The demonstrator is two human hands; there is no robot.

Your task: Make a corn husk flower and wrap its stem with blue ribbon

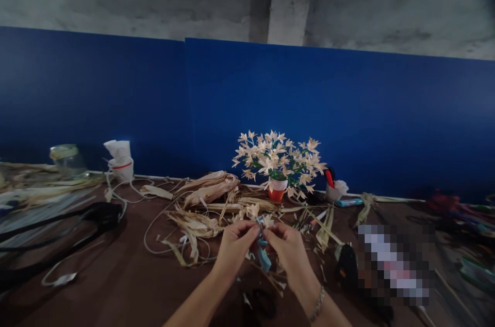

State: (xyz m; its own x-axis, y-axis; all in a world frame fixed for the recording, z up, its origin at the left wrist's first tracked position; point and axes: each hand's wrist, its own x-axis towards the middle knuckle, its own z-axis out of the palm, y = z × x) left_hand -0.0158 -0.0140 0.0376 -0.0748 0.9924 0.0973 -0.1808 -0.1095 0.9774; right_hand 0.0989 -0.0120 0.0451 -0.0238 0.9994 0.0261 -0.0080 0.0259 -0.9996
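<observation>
My left hand [240, 239] pinches a small pale flower sprig [253, 210] from one side, thumb against fingertips. From the other side, my right hand [285, 243] closes its fingers at the stem, where a light-blue strip [264, 261] is wrapped and hangs down. The two hands nearly meet, and the stem itself is mostly hidden behind the fingers. Just beyond them stands a red and white cup [277, 190] holding a bunch of pale star-shaped flowers [274, 157] on green stems. Dark-handled scissors [265, 302] lie below my hands, partly in shadow.
Dried husks [211, 187] and a white cable [149, 236] spread behind and left of my hands. A clear jar [68, 161] and a white cup [122, 168] stand farther left. To the right lie a dark tool-like object [347, 266] and a blurred patch. A blue partition [247, 90] closes the back.
</observation>
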